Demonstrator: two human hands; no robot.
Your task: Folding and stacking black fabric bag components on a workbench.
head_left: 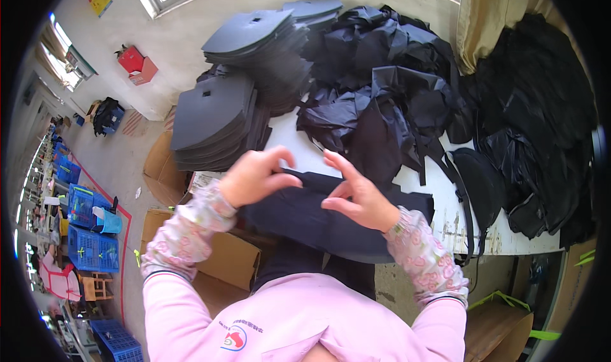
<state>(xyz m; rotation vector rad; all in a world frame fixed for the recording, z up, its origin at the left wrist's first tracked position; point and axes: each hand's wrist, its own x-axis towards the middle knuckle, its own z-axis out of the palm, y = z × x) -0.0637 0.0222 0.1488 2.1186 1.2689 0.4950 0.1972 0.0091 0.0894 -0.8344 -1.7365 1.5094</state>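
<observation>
A dark, flat fabric piece (299, 212) lies at the table's front edge, just before my body, and overhangs it. My left hand (258, 176) is over its upper left part, thumb and forefinger apart, with nothing visible between them. Over the middle of the cloth, my right hand (361, 199) has its fingers spread and its thumb out, with nothing in it. Whether either hand touches the fabric I cannot tell. Beyond my right hand is a heap of loose black fabric pieces (382, 101) with straps.
Stacks of grey foam-like panels (210, 117) stand at the table's back left. A black bag-like piece (477, 184) and piled black fabric (534, 113) are to the right. Cardboard boxes (232, 257) sit below the white table (286, 133). Blue crates (95, 247) line the floor at left.
</observation>
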